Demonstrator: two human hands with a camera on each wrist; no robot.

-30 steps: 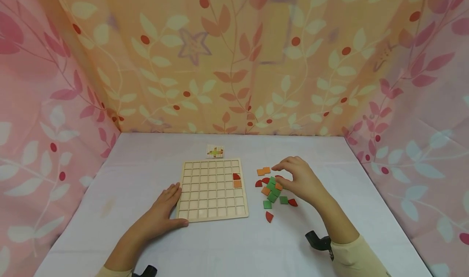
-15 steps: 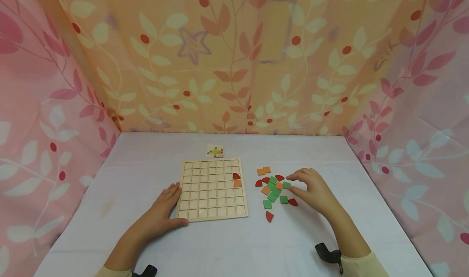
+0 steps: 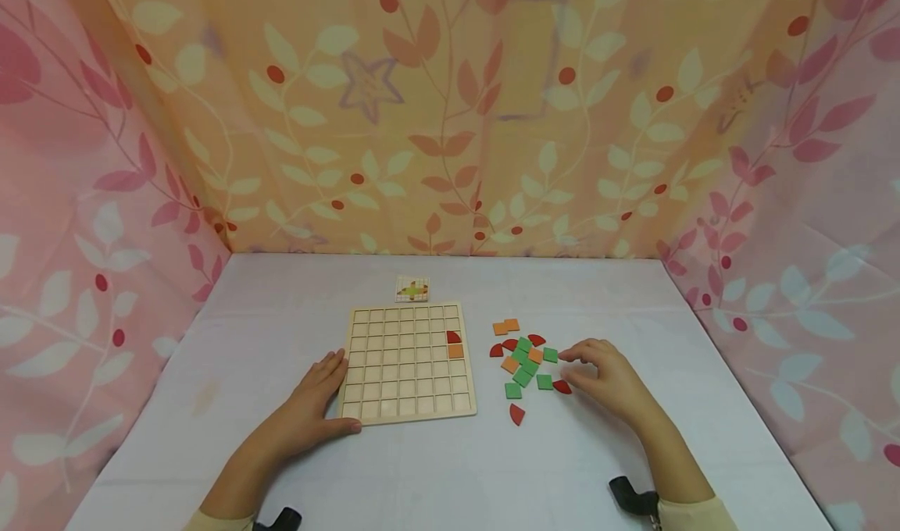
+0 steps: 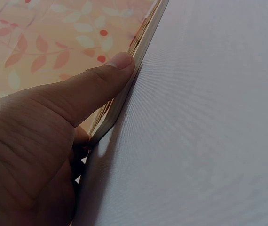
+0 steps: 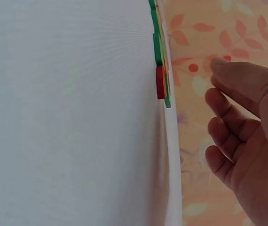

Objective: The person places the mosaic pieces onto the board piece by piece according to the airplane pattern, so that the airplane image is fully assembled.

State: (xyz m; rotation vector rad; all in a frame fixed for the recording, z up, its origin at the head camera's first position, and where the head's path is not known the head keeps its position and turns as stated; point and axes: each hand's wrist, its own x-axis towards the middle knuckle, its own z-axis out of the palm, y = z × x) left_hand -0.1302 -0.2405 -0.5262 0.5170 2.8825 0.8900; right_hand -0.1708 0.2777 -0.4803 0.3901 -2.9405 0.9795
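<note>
While touching the wooden grid board at its left edge with an outstretched left hand, leaving room on the white cloth in front. Beside loose pieces, holding nothing in a loosely bent right hand, showing its palm only to the right wrist view. Counting five red quarter-rounds, four orange squares, at least seven green squares, plus one red and one orange in the board's right column.

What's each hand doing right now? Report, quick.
Left hand: open, fingers and thumb resting against the board at its near-left corner.
Right hand: open, fingers loosely bent, holding nothing, beside the tiles.
</note>
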